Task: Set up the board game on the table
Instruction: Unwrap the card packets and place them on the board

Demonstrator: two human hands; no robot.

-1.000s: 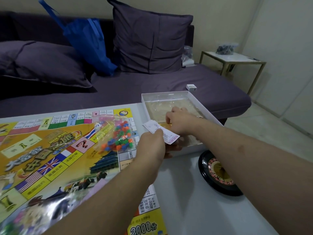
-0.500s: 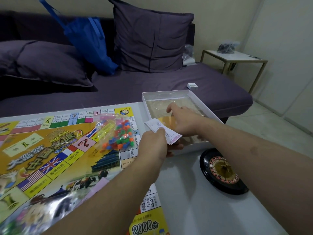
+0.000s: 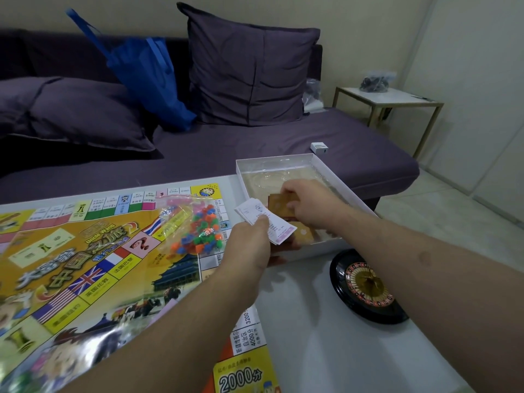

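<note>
Nearest you, at 6 o'clock, the game board (image 3: 85,268) lies flat on the white desk (image 3: 326,350), its yellow 2000 corner toward you. At 3 o'clock of the board's near edge sits a black roulette wheel (image 3: 367,287), apart from the board, just beside the box. On the board's far right corner rests a clear bag of coloured pieces (image 3: 195,226). Your left hand (image 3: 248,246) pinches a small stack of white paper slips (image 3: 265,219) between thumb and fingers, at the box's near left corner. Your right hand (image 3: 310,204), fingers curled, holds orange cards (image 3: 280,205) inside the open white box (image 3: 246,171), at 12 o'clock of the wheel. Beyond, at 12 o'clock, a purple sofa (image 3: 255,148) carries a small white cube (image 3: 319,148), two cushions (image 3: 249,72) and a blue bag (image 3: 147,78). At 2 o'clock stands a side table (image 3: 397,99).
</note>
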